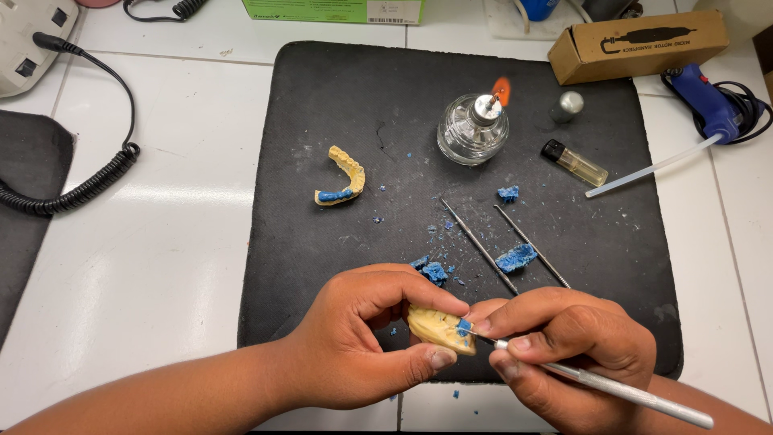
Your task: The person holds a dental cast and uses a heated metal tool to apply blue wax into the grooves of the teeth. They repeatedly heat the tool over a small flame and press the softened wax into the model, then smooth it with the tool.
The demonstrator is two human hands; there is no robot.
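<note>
My left hand point(362, 338) grips a yellow plaster dental model point(439, 329) near the front edge of the black mat point(322, 113). My right hand point(572, 346) holds a thin metal carving tool point(620, 391) like a pen, its tip touching a blue wax spot point(465, 326) on the model. A second yellow dental arch with blue wax point(342, 177) lies on the mat's left part. A lit glass spirit lamp point(473, 127) stands at the mat's back centre.
Two metal instruments point(483, 248) and blue wax chips point(515, 258) lie on the mat. A lighter point(573, 161), a metal cap point(568, 105), a cardboard box point(636, 44), a blue glue gun point(708, 101) and a coiled black cable point(80, 185) surround it.
</note>
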